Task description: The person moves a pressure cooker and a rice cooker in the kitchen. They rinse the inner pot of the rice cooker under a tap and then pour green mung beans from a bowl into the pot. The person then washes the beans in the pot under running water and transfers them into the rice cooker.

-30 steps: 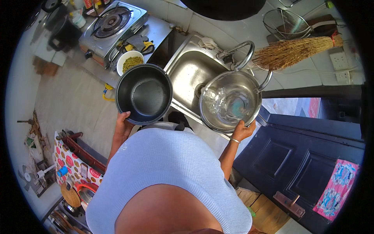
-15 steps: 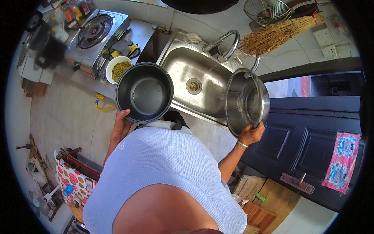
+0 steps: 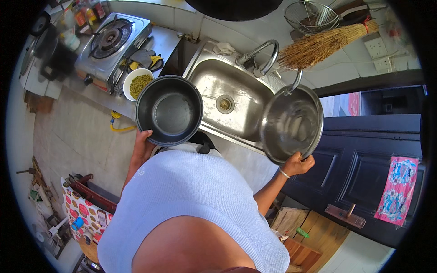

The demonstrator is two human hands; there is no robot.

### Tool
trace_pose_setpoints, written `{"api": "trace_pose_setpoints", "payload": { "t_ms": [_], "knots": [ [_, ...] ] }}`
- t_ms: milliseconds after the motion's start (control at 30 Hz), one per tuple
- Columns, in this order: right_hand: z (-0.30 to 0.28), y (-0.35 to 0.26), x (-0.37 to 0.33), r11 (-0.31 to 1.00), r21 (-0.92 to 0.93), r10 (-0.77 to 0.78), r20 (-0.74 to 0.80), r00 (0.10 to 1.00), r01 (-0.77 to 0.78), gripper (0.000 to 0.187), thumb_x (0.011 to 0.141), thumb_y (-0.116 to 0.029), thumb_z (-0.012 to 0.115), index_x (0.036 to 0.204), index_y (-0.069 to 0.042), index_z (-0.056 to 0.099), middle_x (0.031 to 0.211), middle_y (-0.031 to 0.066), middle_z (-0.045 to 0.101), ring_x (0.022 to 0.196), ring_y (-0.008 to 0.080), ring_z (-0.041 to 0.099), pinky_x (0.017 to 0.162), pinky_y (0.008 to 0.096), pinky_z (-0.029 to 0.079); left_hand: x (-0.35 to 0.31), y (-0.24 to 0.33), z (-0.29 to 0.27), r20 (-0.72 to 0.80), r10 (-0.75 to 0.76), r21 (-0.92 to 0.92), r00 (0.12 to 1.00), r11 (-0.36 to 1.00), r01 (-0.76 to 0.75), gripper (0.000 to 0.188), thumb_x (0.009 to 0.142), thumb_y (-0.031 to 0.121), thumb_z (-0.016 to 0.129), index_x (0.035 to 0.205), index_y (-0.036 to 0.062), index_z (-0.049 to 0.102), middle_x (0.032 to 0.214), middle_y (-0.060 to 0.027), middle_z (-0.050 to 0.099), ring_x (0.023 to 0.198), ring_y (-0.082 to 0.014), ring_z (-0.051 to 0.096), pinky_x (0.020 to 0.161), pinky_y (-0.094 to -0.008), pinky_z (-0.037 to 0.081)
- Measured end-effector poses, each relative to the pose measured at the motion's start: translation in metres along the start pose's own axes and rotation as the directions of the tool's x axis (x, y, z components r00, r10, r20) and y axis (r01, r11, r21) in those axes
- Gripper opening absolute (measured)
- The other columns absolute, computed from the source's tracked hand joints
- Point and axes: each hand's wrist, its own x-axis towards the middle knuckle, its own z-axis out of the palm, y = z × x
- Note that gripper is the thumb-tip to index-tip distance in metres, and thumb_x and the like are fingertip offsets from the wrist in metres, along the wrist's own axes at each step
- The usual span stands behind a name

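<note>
"What's on your head feed?"
"I see the left hand (image 3: 143, 142) gripping a black pot (image 3: 169, 110) by its rim and the right hand (image 3: 298, 164) holding a steel basin (image 3: 293, 123) at the right end of the sink (image 3: 230, 88)."
"And on the bench (image 3: 165, 38)?"
"A white bowl (image 3: 127, 86) of green grains (image 3: 140, 85), beside the stove (image 3: 110, 43)."

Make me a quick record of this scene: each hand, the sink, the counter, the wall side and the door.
Left hand: the left hand holds a black pot, thumb at its near rim
Right hand: the right hand grips a steel basin by its near edge
Sink: steel sink with a round drain; the basin overlaps its right end in view
Counter: gas stove; white bowl of small green pieces nearby
Wall side: straw broom, wire strainer
Door: dark door with a pink patterned cloth
</note>
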Motion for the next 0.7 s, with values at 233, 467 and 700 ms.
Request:
{"api": "trace_pose_setpoints", "payload": {
  "t_ms": [233,467,700],
  "knots": [
    [0.08,0.033,-0.123,0.438,0.269,0.712,0.478,0.514,-0.858,0.015,0.065,0.004,0.062,0.079,0.001,0.056,0.077,0.0039,0.059,0.063,0.016,0.052,0.061,0.0318,0.047,-0.003,-0.004,-0.01,-0.034,0.065,-0.052,0.997,0.996,-0.067,0.066,0.076,0.02,0.055,0.137,0.0108,0.033,0.128,-0.0114,0.049,0.113,-0.0274,0.054,0.087,-0.0481,0.051],
    [0.156,-0.041,-0.177,0.054,0.18,0.668,0.724,0.169,-0.982,0.014,0.067,0.005,0.061,0.073,-0.003,0.052,0.069,0.0026,0.054,0.059,0.0134,0.05,0.054,0.031,0.043,-0.017,-0.004,-0.023,-0.156,0.101,-0.107,0.983,0.987,-0.119,0.061,0.081,0.016,0.049,0.139,0.0094,0.031,0.131,-0.0136,0.048,0.116,-0.03,0.053,0.092,-0.0484,0.048],
    [0.18,-0.054,-0.204,-0.039,0.179,0.607,0.786,0.119,-0.983,0.015,0.072,0.006,0.057,0.085,-0.001,0.057,0.077,0.0033,0.059,0.063,0.0135,0.054,0.057,0.031,0.047,-0.046,-0.012,-0.02,-0.198,0.122,-0.237,0.973,0.957,-0.168,0.059,0.083,0.014,0.045,0.14,0.0074,0.031,0.135,-0.0138,0.047,0.119,-0.0302,0.052,0.095,-0.0463,0.046]
  ]
}}
